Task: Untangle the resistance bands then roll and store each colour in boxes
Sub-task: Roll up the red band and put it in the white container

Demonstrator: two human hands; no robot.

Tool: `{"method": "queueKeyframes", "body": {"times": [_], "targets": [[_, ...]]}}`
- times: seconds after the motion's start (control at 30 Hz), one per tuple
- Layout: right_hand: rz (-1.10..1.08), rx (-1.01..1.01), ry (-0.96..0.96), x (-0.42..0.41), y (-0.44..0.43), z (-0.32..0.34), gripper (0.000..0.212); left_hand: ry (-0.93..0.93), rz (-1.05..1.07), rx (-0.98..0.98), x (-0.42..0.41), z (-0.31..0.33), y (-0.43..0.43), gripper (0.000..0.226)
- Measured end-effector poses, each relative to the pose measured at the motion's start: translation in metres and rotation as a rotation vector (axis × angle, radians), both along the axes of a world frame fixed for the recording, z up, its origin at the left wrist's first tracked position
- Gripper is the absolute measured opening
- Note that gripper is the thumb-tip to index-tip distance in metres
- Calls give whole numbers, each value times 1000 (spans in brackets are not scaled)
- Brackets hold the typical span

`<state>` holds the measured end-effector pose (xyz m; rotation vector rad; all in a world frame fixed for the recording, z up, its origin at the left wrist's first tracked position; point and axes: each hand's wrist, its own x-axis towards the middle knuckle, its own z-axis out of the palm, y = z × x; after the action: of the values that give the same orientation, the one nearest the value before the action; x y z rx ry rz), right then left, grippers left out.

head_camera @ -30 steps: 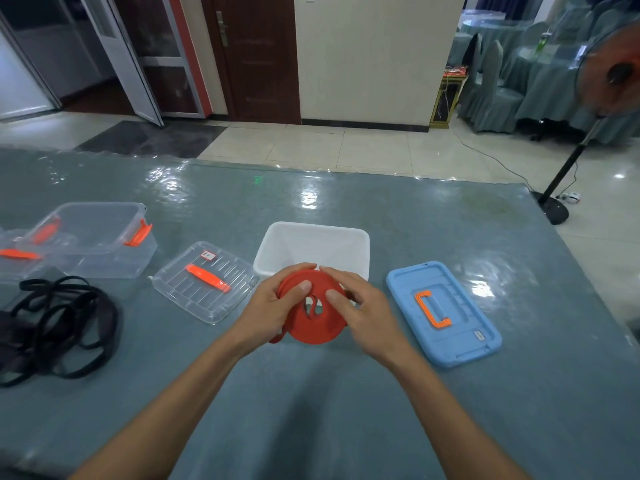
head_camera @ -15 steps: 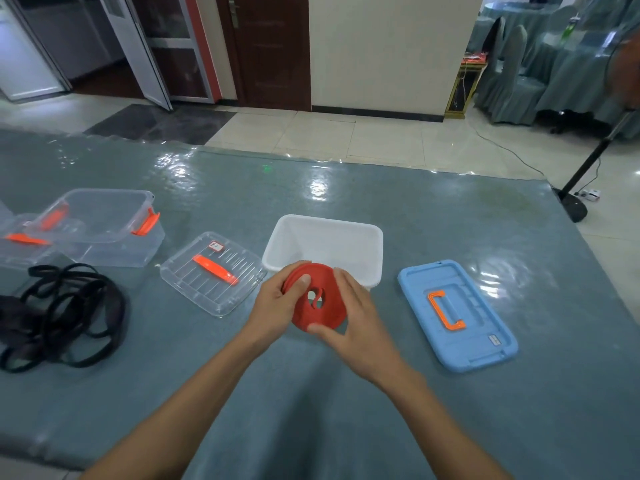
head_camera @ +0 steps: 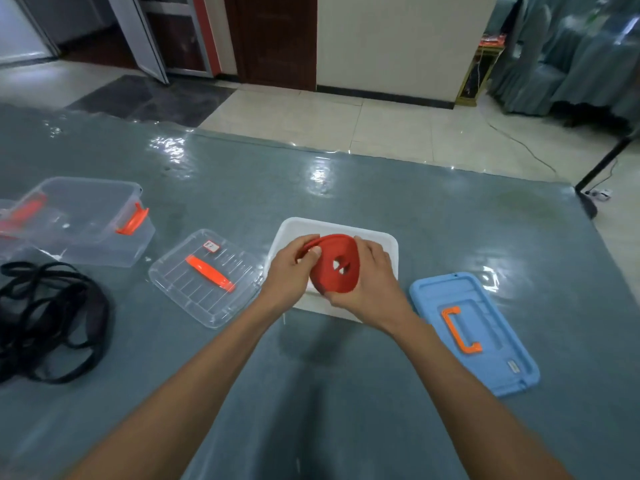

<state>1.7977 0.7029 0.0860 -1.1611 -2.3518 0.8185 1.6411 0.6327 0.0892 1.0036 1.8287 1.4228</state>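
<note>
Band roll (head_camera: 334, 273) between hands (head_camera: 290, 277) (head_camera: 374, 289), over white box (head_camera: 346, 227)

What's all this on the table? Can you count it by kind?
Open boxes: 2 (white rectangular plastic box, clear plastic box with orange latches)
Loose lids: 2 (clear plastic lid with orange handle, blue plastic lid with orange handle)
Band bundles: 2 (rolled red resistance band, tangled black resistance bands)
Total: 6 (cut-off clear item at left excluded)

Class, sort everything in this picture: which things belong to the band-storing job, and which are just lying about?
Job: red band, gripped by left hand and right hand; white box; blue lid; black bands; clear box; clear lid.
Lying about: fan stand; chairs; floor cable.
</note>
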Motion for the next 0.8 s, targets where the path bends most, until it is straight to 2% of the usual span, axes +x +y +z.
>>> {"method": "queueKeyframes", "body": {"times": [0.1,0.23,0.33,0.4,0.57,0.8], "targets": [[-45,-42,-57,-17,31,-12,95,94,-54,-112,-11,-22,20,32],[-22,-84,-177,-38,57,-37,87,450,-66,-294,-34,-48,52,34],[2,-146,-273,-52,71,-54,101,446,-220,-353,-56,-58,69,24],[33,-170,-357,-60,80,-66,109,456,-331,-460,-65,-63,80,20],[104,-190,-520,-84,92,-96,94,558,-481,-676,-75,-83,95,4],[196,-157,-622,-99,101,-129,103,619,-565,-777,-76,-108,102,27]]}}
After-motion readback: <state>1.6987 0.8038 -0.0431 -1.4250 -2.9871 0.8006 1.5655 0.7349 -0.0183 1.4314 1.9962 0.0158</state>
